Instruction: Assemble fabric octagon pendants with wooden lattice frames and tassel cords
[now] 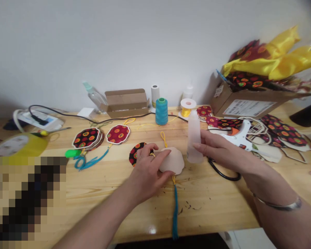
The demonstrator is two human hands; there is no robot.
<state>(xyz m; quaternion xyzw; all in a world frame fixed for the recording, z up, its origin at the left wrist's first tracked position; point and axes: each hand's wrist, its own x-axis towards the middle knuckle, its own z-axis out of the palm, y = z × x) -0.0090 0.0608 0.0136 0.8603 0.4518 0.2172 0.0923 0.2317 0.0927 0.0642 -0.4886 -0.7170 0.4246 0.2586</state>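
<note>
Left hand [146, 174] over the middle of the wooden table [106, 211]: thumb and forefinger spread apart, touching the pale scalloped piece [173, 160], thumb at its near rim; cannot tell whether they grip or only steady it. Other fingers bent over a dark patterned piece [133, 155] just beside, on the side toward the table's left edge. Ring on one finger. Pale piece lies midway between left and right edges, plain face up; yellow loop [163, 139] toward the back edge, teal tassel [175, 211] running toward the near edge, its end reaching that edge. Right hand [220, 147] has thumb and fingers closed round a translucent bottle [195, 138], nearly upright, just beside the pale piece; cannot tell if its base meets the wood. Silver bangle [280, 204] on that forearm. Toward the back left corner: a stack of scalloped patterned pieces [86, 138], and near it a single red patterned piece [118, 134] with yellow loop. Teal thread cone [161, 112] near the back edge; white spool with yellow cord [186, 111] to its right. Toward the right edge, a white glue gun [242, 136] among cut pieces; carton [224, 100] of fabric at the back right corner.
</note>
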